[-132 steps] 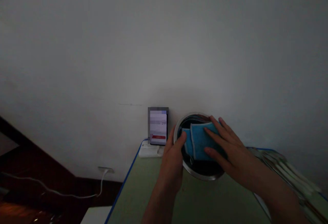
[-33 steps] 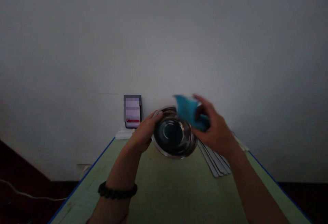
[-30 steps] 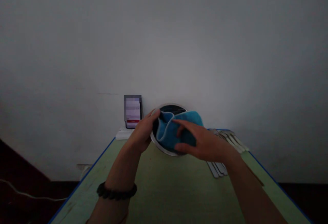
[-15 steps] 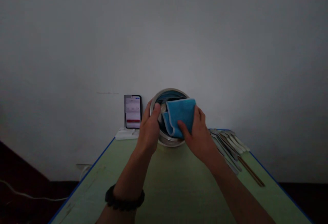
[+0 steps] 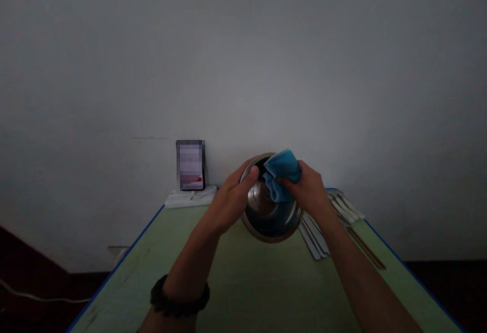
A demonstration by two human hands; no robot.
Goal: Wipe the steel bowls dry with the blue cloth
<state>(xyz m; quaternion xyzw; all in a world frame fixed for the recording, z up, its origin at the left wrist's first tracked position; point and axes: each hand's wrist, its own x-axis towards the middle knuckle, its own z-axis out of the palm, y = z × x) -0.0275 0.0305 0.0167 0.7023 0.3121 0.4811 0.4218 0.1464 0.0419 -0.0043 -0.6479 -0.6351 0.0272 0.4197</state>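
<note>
Bowl (image 5: 272, 221) tilts over the table (image 5: 243, 292), the left hand (image 5: 232, 196) clasping its rim; the right hand (image 5: 310, 186) has a closed grip on bunched blue cloth (image 5: 284, 168) at its opening. The right forearm (image 5: 365, 277) partly hides metal cutlery (image 5: 314, 239); chopsticks (image 5: 367, 247) lie alongside, a phone (image 5: 191, 168) stands left.

Wears thick, near-black bracelet (image 5: 180, 300) around left forearm (image 5: 192, 257), somewhat back from wrist. Looks chunky and ring-shaped, with lumpy, scalloped outline like rounded beads; too dark to make out single beads or markings. Bare on either side of bracelet, right up to fingertips of left hand (image 5: 233, 196). Bare too along right forearm (image 5: 353, 262) and right hand (image 5: 309, 186). Slim at both wrists, thickening toward elbows.
</note>
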